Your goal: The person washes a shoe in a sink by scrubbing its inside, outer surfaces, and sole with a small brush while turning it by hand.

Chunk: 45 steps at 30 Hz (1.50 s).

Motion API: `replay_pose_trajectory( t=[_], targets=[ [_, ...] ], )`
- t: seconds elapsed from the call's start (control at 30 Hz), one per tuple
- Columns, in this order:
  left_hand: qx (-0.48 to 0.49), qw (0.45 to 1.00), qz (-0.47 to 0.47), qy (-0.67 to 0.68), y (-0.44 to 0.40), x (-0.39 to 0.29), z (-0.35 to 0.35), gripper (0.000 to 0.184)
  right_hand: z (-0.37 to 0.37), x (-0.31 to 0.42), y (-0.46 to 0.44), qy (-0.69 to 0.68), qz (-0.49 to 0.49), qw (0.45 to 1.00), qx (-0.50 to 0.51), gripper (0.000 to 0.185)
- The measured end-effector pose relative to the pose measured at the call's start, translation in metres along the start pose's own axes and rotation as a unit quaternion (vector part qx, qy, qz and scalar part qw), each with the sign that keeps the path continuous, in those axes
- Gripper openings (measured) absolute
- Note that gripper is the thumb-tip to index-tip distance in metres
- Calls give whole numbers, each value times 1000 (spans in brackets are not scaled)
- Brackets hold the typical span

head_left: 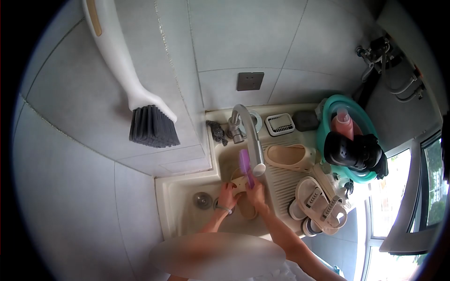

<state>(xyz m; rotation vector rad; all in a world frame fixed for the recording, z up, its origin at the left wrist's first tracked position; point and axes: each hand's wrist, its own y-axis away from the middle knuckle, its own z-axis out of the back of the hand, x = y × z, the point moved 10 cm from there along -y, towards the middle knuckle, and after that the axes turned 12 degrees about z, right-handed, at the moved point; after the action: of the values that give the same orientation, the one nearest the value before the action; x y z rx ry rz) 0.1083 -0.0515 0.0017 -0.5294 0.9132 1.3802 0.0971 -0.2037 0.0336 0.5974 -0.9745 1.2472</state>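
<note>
In the head view, a beige slipper (247, 209) is held low in the sink, its sole facing partly up. My left hand (228, 196), with a band on the wrist, is closed on the slipper's strap. A purple brush (244, 160) is gripped in my right hand (256, 194), its lower end against the slipper near the strap. The brush's bristles are hidden from me. Above both hands curves the metal faucet (255, 145); whether water runs from it I cannot make out.
A ribbed washboard (281, 180) lies right of the basin, bearing a beige clog (289, 157) and several sandals (315, 203). Behind are a soap dish (280, 124) and a teal basin (323, 122) with black items. A large white-handled brush (152, 126) hangs at the left wall.
</note>
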Motion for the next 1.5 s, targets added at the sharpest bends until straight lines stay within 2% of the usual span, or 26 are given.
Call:
replay_pose_trajectory(
  t=[0.13, 0.2, 0.33, 0.4, 0.43, 0.5, 0.63, 0.7, 0.83, 0.9, 0.93, 1.0, 1.03, 1.1, 1.17, 1.2, 1.23, 1.33, 1.5],
  targets=[
    [43, 997, -32, -50, -7, 8, -18, 38, 12, -2, 13, -11, -68, 996, 59, 58],
    [41, 995, -70, -63, -7, 0, -23, 50, 27, 12, 23, -16, -8, 1000, 21, 56],
    [-18, 980, -129, -149, -15, -14, -29, 64, 48, 23, 42, -23, -4, 1000, -2, 55],
    [109, 982, -117, -100, -34, 6, -58, 71, 56, 22, 52, -60, -41, 997, 14, 55],
    [109, 982, -119, -100, -33, -7, -49, 71, 63, 31, 53, -59, -40, 997, 13, 55],
    [137, 961, -79, -227, -24, -19, -38, 72, 68, 42, 58, -85, -77, 993, 40, 54],
    [148, 972, -16, -183, -17, -32, -19, 69, 76, 49, 67, -116, -79, 990, 32, 54],
    [120, 988, 73, -61, -17, -15, -9, 63, 80, 51, 76, -97, -133, 985, 57, 51],
    [80, 989, 121, 33, -19, 0, -1, 61, 80, 68, 94, -40, -69, 996, 42, 43],
    [141, 948, 231, 167, -20, 23, -13, 59, 74, 70, 106, 2, -101, 992, 82, 39],
    [140, 949, 229, 168, -25, 30, -20, 59, 74, 72, 105, 10, -76, 994, 72, 39],
    [109, 935, 285, 178, -29, 57, -27, 53, 74, 76, 100, 22, -84, 993, 77, 39],
    [107, 936, 285, 179, -33, 63, -31, 53, 75, 80, 97, 35, -93, 992, 82, 40],
    [36, 955, 272, 113, -41, 65, -21, 48, 68, 79, 95, 36, -93, 991, 90, 41],
    [12, 957, 268, 112, -41, 52, -15, 46, 51, 78, 94, 19, -27, 997, 75, 41],
    [-14, 958, 267, 109, -38, 46, -6, 44, 37, 75, 95, 14, -51, 993, 110, 38],
    [-14, 958, 266, 110, -34, 40, -2, 44, 28, 76, 91, 15, -50, 993, 110, 38],
    [-106, 952, 287, 26, -30, 46, 23, 49, 2, 75, 68, 36, -23, 990, 134, 36],
    [-134, 945, 298, 2, -28, 45, 25, 52, -16, 57, 49, 94, -52, 985, 135, 32]
  ],
)
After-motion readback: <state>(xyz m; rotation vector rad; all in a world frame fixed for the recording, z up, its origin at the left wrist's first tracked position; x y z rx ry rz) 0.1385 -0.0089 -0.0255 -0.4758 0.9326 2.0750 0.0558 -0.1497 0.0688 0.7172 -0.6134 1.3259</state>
